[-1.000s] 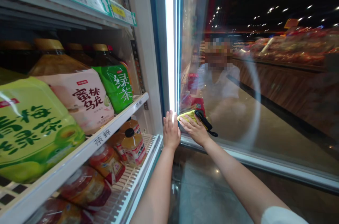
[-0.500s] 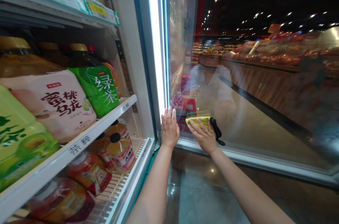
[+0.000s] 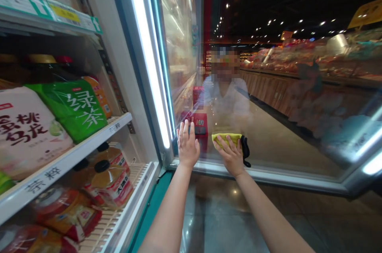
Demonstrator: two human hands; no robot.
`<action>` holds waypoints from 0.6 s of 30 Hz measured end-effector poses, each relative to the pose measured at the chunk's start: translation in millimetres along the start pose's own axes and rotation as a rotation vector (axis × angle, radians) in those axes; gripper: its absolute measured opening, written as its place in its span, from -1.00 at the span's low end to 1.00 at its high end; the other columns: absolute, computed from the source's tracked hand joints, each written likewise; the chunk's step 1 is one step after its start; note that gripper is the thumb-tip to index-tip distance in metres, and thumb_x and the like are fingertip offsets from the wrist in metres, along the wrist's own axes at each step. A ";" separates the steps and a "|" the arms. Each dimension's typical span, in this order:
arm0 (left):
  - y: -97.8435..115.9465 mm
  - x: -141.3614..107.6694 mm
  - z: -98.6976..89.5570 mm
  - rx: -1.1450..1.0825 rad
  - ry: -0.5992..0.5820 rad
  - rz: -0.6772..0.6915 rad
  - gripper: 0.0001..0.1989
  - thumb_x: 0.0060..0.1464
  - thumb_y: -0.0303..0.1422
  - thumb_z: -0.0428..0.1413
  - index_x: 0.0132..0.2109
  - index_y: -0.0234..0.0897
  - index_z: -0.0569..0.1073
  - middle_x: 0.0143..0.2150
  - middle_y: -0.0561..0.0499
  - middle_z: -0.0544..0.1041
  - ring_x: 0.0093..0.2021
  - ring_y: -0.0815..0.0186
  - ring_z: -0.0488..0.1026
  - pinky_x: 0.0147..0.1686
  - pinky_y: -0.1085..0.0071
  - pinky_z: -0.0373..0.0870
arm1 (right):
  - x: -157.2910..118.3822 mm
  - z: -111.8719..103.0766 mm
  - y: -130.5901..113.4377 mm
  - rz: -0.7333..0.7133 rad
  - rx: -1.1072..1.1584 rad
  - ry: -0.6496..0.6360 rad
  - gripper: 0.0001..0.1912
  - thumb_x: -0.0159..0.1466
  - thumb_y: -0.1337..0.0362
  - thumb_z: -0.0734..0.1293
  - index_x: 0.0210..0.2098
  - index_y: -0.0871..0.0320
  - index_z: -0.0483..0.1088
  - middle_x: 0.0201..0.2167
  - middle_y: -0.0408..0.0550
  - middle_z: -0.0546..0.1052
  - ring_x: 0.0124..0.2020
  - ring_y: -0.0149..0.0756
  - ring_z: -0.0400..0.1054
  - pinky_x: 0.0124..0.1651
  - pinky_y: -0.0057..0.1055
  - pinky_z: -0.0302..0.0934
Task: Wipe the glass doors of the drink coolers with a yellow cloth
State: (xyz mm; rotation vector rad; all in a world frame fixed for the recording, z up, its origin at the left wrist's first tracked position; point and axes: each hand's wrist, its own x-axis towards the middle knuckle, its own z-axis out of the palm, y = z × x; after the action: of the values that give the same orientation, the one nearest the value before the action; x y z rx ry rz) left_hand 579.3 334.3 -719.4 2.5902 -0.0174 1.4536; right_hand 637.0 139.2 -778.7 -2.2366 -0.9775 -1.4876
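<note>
My left hand is up against the glass door near its hinge side, fingers stretched upward and nothing in it. To its right, my right hand presses a yellow cleaning cloth with a black edge flat on the lower part of the same pane. The cloth's black end hangs out past my fingers on the right. Just below both hands runs the door's pale bottom frame. A faint reflection of a person shows in the glass.
On the left stands an open drinks cooler with a shelf edge, a green tea bottle and smaller bottles below. A bright light strip lines the door's hinge side. Beyond the glass are a wood-panelled display and tiled floor.
The view has turned to the right, so the cooler shelves slide left and more of the door's far edge shows. Both hands stay on the glass; the right still has the cloth.
</note>
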 end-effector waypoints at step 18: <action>73.0 20.2 29.1 -0.114 -0.035 0.124 -0.21 0.22 -0.50 0.02 0.53 -0.16 -0.03 0.57 -0.16 -0.03 0.57 0.04 -0.19 0.50 -0.09 -0.10 | -27.7 -19.1 62.2 0.084 -0.047 0.018 -0.36 0.34 0.50 0.20 0.31 -0.15 0.37 0.32 -0.12 0.43 0.54 -0.10 -0.13 0.54 0.19 -0.39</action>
State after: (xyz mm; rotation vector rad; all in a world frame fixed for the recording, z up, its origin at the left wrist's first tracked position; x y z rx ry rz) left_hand 607.7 259.4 -706.7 2.5621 -0.2611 1.4024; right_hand 658.6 72.4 -787.2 -2.2637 -0.8402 -1.5062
